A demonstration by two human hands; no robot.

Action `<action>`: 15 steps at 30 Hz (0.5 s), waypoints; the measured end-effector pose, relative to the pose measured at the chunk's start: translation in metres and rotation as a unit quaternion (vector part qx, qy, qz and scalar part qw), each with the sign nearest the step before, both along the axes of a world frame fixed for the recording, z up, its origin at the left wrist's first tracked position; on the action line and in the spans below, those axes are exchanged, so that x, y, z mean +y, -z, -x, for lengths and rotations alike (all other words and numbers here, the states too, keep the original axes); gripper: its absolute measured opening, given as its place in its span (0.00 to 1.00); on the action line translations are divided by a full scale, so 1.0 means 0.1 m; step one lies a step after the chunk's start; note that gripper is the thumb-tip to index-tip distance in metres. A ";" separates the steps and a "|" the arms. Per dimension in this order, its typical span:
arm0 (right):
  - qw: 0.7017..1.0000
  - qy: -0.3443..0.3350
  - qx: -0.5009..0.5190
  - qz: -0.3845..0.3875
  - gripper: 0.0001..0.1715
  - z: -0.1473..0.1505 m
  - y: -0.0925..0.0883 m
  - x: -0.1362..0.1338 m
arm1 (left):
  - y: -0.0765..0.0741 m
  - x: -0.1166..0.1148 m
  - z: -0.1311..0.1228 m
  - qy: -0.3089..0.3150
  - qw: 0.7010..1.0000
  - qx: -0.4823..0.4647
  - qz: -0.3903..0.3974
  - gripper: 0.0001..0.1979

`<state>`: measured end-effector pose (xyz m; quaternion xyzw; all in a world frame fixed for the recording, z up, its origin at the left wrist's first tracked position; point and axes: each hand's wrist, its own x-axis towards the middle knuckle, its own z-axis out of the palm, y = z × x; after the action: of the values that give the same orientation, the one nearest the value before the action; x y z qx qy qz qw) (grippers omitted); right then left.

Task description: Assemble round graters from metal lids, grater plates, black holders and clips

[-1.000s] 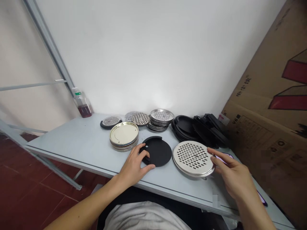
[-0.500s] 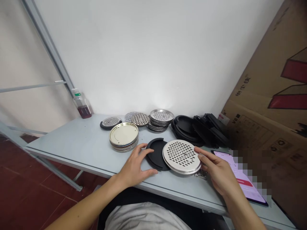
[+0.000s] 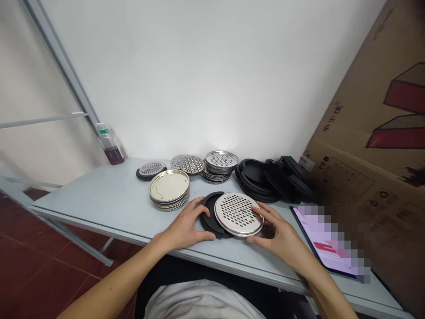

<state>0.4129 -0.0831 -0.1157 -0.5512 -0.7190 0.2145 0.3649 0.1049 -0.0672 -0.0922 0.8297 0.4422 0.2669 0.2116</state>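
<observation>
Your right hand point(image 3: 282, 243) has carried the steel grate point(image 3: 236, 213) in over the black disc point(image 3: 208, 208) since the earlier frame, and the grate now lies on the disc, with a black crescent showing along its left and lower edge. Your right fingers point(image 3: 260, 210) grip the grate's right rim, thumb at its lower rim, lightly and not clenched. Your left hand point(image 3: 186, 221) cups the disc's left edge, its fingers curved around it. Both pieces sit near the table's point(image 3: 99, 195) front edge. Just left stands the brass stack point(image 3: 169, 189); behind are the steel stack point(image 3: 221, 166), loose grates point(image 3: 187, 164) and black discs point(image 3: 254, 179). To your right lies a tablet point(image 3: 318, 241), its screen pixelated, against a carton point(image 3: 365, 133).
</observation>
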 end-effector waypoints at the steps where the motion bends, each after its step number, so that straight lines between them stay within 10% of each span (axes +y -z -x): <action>1: 1.000 -0.007 -0.012 -0.005 0.43 0.00 0.00 -0.01 | 0.00 -0.01 0.00 0.005 1.000 0.010 -0.003 0.30; 15: 0.989 -0.016 -0.125 -0.078 0.42 0.07 -0.02 -0.04 | 0.02 -0.01 -0.01 0.021 0.997 0.051 -0.045 0.31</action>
<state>0.4059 -0.0866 -0.1140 -0.5315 -0.7824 0.0932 0.3110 0.1063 -0.0680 -0.0945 0.8599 0.4229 0.2393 0.1567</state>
